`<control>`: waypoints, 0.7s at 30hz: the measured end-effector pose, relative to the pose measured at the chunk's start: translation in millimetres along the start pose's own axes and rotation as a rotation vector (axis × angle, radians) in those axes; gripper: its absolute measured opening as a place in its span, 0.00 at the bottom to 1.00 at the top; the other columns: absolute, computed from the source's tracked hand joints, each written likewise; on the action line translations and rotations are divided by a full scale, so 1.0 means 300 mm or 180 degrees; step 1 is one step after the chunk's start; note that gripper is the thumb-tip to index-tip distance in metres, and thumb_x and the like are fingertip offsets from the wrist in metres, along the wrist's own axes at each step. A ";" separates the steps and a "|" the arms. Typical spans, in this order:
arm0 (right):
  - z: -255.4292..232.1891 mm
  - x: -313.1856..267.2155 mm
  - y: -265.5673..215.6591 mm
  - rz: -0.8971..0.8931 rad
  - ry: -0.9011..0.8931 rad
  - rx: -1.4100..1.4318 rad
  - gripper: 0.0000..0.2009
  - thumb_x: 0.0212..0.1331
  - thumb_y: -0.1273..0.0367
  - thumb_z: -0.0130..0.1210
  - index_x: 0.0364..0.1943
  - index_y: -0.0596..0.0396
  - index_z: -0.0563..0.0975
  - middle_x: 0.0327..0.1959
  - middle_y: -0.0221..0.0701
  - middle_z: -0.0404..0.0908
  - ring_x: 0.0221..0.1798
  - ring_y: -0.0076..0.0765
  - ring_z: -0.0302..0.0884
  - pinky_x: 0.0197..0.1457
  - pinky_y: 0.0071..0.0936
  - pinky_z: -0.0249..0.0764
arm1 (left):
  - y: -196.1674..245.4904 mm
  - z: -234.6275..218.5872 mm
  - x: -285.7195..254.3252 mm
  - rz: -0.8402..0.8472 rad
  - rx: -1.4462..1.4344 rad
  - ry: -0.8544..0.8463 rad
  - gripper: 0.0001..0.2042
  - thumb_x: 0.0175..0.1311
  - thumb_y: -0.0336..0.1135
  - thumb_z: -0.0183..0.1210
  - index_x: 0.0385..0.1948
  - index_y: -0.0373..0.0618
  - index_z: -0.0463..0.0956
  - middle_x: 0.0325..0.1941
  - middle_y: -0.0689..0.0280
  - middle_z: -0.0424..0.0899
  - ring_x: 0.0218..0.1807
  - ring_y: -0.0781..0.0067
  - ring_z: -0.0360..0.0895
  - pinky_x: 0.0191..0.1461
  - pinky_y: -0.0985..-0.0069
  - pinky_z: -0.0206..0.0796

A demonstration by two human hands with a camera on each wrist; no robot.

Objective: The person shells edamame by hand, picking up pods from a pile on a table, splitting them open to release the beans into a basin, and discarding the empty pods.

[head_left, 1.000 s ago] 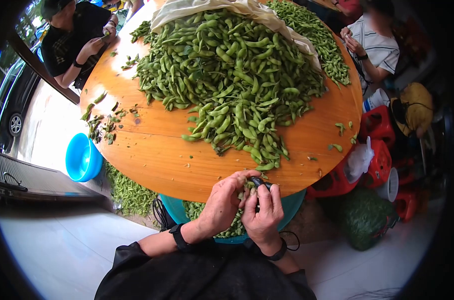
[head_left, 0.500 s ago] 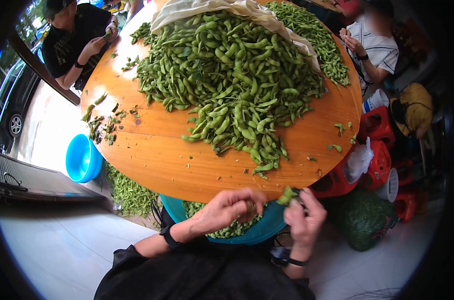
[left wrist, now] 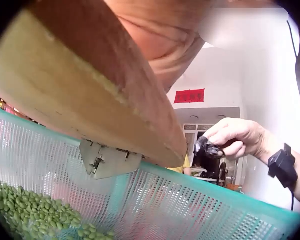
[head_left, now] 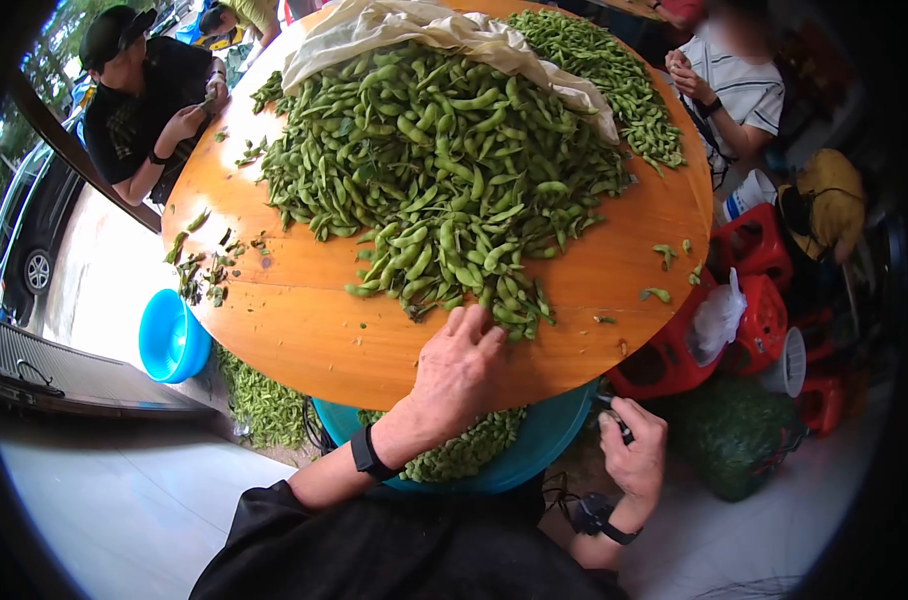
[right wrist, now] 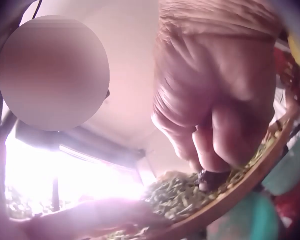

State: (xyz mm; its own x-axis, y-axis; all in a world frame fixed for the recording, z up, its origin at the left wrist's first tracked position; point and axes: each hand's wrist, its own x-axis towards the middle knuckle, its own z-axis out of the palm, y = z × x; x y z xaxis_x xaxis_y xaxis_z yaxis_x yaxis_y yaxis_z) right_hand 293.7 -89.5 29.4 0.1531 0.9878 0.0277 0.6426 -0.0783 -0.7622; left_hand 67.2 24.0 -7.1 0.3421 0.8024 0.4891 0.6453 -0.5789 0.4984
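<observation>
A big heap of green soybean pods (head_left: 424, 160) lies on a round wooden table (head_left: 309, 300). My left hand (head_left: 459, 365) reaches over the near edge, its bent fingers at the front pods; the fingertips are hidden, so I cannot tell whether they pinch one. Off the table's edge to the right, my right hand (head_left: 636, 458) grips a small black tool (left wrist: 208, 148) with a shiny tip, seen best in the left wrist view. Below the edge stands a teal perforated basket (left wrist: 225, 200) holding shelled green beans (left wrist: 35, 212).
A cream cloth (head_left: 394, 30) lies over the heap's far side. Scraps of leaf and pod (head_left: 209, 270) litter the table's left. A blue basin (head_left: 174, 335) and red stools (head_left: 754, 310) stand around it. One person sits far left (head_left: 139, 110), another far right (head_left: 739, 90).
Both hands worked together near the table edge, then parted. The left hand has moved forward to the pods. The right hand has moved right with the tool; the green pod seen there earlier is gone.
</observation>
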 end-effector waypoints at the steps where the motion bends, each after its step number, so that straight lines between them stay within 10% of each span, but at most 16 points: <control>1: 0.031 0.016 -0.018 -0.0051 0.0051 0.0209 0.06 0.56 0.79 0.57 0.38 0.66 0.77 0.25 0.39 0.76 0.25 0.36 0.77 0.29 0.29 0.70 | -0.006 -0.007 0.001 -0.0137 -0.0234 -0.0011 0.08 0.51 0.23 0.63 0.33 0.42 0.78 0.34 0.61 0.74 0.40 0.55 0.75 0.42 0.64 0.71; 21: 0.253 0.115 -0.175 0.0667 -0.0961 0.3332 0.12 0.67 0.76 0.53 0.51 0.68 0.78 0.28 0.23 0.70 0.20 0.13 0.64 0.21 0.16 0.59 | -0.048 -0.170 -0.080 -0.2074 -0.4305 -0.1186 0.07 0.64 0.26 0.64 0.41 0.40 0.77 0.34 0.71 0.82 0.39 0.82 0.80 0.43 0.79 0.75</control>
State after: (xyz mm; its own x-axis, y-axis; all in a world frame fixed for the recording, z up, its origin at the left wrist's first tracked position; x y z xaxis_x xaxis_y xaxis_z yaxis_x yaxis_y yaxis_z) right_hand 208.3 -41.1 21.1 -0.0962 0.9717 -0.2158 -0.3481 -0.2360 -0.9073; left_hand 14.9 5.7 10.5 0.5343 0.8299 -0.1606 -0.2630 0.3438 0.9015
